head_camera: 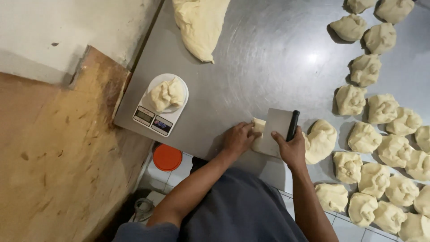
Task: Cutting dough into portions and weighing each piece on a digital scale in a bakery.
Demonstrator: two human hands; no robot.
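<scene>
Risk first: the left hand [238, 138] pins a small dough piece [257, 127] right against the scraper [277, 131]; its fingertips sit just beside the blade face, so a slip or a hurried downward push could catch them

Second risk: the work sits near the front edge of the steel table [251, 58]; a cut piece pushed toward the person could slide off onto the tiled floor below

Third: soft dough may stick to the blade and drag, tearing unevenly instead of cutting clean

Grip, right hand [293, 150]: fingers closed around the scraper's black handle, blade tilted leftward over the dough

Grip, left hand: fingers curled down onto the small dough piece, pressing it; whether they pinch it or only hold it flat cannot be told

Dough piece lies between the two hands, touching the left fingers, partly hidden under the blade. A bigger lump [320, 141] lies just right of the right hand

Scale [159, 107] stands well to the left with a portion [167, 94] on its plate. Many cut portions [380, 148] cover the right side; a long dough mass [200, 24] lies at the far edge
</scene>
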